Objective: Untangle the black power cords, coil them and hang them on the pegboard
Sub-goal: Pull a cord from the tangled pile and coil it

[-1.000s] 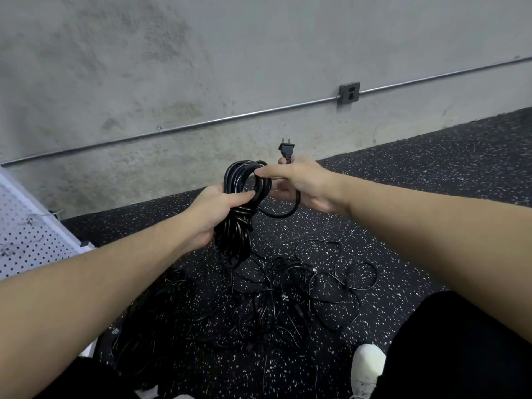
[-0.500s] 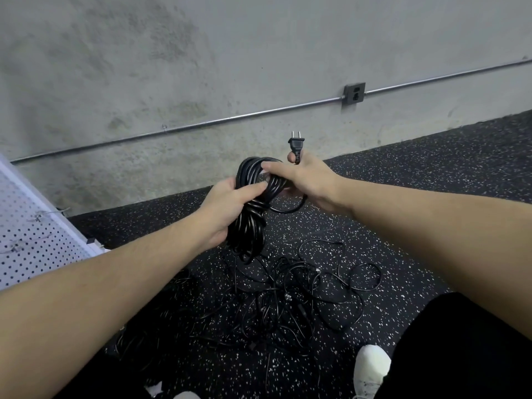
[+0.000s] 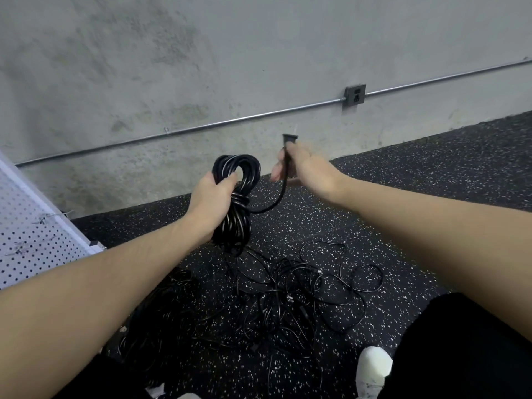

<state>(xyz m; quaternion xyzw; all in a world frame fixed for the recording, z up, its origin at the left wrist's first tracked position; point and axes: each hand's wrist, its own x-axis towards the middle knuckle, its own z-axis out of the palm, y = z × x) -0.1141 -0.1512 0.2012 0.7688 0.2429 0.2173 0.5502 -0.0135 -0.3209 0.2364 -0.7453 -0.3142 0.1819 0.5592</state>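
My left hand (image 3: 211,197) grips a coiled black power cord (image 3: 236,203) around its wrapped middle, held upright above the floor. A short free end curves from the coil up to my right hand (image 3: 302,168), which pinches the cord just below its plug (image 3: 289,138). The plug points up and is blurred. Below the hands, a tangle of thin black cords (image 3: 293,298) lies spread on the speckled black floor. A white pegboard (image 3: 31,234) with metal hooks stands at the left edge.
A concrete wall runs behind, with a metal conduit (image 3: 230,122) and a grey outlet box (image 3: 355,95). A darker pile of cord (image 3: 161,312) lies under my left forearm. My white shoe (image 3: 372,370) and black trouser leg (image 3: 466,349) are at the lower right.
My right hand has pulled away from the coil to the right, drawing the plug end out. The coil in my left hand has stayed at about the same height.
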